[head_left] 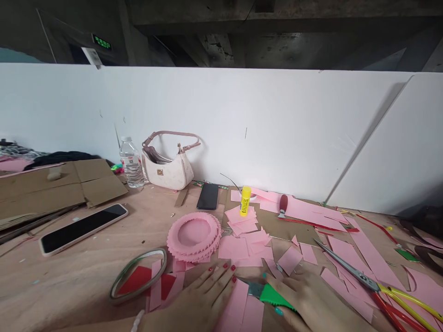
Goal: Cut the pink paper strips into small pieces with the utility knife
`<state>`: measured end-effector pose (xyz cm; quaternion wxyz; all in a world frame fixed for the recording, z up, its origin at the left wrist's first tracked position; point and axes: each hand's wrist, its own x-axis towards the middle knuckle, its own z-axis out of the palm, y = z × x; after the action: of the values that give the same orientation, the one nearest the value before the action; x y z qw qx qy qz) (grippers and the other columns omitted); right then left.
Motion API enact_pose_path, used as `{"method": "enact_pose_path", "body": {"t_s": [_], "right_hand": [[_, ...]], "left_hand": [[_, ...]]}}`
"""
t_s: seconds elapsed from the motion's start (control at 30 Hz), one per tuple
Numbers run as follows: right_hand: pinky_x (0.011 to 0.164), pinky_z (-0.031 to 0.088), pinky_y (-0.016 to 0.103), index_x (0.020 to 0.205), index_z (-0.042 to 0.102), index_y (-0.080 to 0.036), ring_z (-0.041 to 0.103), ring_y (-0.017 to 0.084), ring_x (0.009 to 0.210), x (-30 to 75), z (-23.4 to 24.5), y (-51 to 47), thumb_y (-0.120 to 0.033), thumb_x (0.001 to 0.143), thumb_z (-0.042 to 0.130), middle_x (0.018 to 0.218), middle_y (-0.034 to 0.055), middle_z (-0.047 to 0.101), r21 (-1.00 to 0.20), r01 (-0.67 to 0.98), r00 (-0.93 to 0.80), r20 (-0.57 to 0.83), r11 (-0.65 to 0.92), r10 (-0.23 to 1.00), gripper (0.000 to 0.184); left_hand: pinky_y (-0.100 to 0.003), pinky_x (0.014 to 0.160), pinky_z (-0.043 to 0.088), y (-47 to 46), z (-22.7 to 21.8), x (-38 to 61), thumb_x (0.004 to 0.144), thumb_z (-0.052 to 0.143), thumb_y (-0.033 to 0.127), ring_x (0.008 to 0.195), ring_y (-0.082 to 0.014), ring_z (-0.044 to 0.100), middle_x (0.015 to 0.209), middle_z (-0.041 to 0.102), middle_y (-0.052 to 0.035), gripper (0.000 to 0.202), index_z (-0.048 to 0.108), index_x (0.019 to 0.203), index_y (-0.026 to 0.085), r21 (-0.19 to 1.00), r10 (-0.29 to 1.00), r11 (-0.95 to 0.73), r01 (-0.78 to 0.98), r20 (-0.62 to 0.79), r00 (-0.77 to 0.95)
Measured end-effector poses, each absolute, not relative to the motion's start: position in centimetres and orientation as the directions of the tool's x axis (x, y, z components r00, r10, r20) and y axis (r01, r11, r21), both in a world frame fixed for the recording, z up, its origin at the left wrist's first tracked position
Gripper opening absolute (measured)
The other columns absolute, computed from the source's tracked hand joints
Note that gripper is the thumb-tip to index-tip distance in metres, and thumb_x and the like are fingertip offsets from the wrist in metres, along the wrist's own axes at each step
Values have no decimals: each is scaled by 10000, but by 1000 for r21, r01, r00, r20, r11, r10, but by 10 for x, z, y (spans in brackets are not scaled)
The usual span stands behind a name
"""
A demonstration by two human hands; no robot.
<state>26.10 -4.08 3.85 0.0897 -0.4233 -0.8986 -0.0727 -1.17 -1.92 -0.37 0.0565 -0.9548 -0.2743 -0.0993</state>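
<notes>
My left hand (204,295) lies flat with its fingers stretched out, at the left edge of some pink paper strips (238,306). In my right hand (308,295) is a green-handled utility knife (277,295). Its metal blade points left, over the strips and close to my left fingertips. Just beyond my left hand sits a ring-shaped stack of pink paper with zigzag edges (212,244). Pink paper squares and scraps (235,246) are spread beyond both hands. Left of my left hand, a roll of tape (116,281) rests over red paper pieces (134,279).
Scissors (363,279) with red and yellow handles lie open at right. Farther back stand a yellow glue stick (245,201), a white handbag (166,170) and a water bottle (131,163). Two phones, a black one (207,196) and a pale-cased one (85,228), lie flat. A white partition (277,120) closes the back.
</notes>
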Motion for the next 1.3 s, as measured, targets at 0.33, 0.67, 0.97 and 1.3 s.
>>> {"method": "enact_pose_path", "body": {"t_s": [0.33, 0.67, 0.97, 1.3], "right_hand": [[645, 456, 323, 1290, 394, -264, 627, 231, 755, 266, 42, -36, -230, 807, 495, 898, 19, 695, 58, 781, -624, 109, 622, 774, 496], [647, 467, 336, 1323, 352, -216, 637, 242, 784, 255, 39, -38, -216, 826, 467, 1015, 66, 679, 126, 764, -644, 97, 633, 759, 511], [644, 456, 329, 1240, 437, -248, 626, 234, 774, 262, 42, -36, -218, 819, 472, 932, 31, 687, 73, 784, -620, 89, 616, 779, 424], [592, 448, 297, 1243, 449, -245, 633, 219, 713, 244, 45, -39, -227, 832, 453, 968, 47, 693, 160, 737, -676, 143, 657, 723, 412]], "left_hand": [[-359, 971, 318, -27, 11, -8, 839, 331, 82, 1235, -247, 348, 1356, 370, -126, 460, 382, 1296, 96, -236, 558, -772, 590, 193, 807], [-389, 934, 350, -27, 14, -8, 868, 329, 114, 1195, -283, 400, 1332, 394, -152, 427, 402, 1288, 82, -235, 547, -788, 569, 159, 822], [-402, 963, 314, -17, -14, -7, 854, 360, 86, 1241, -279, 330, 1389, 301, -148, 506, 298, 1355, 122, -137, 572, -798, 587, 132, 809], [-443, 1016, 243, -18, -3, -10, 853, 348, 94, 1286, -280, 236, 1426, 206, -132, 567, 189, 1393, 160, 6, 583, -812, 584, 84, 808]]}}
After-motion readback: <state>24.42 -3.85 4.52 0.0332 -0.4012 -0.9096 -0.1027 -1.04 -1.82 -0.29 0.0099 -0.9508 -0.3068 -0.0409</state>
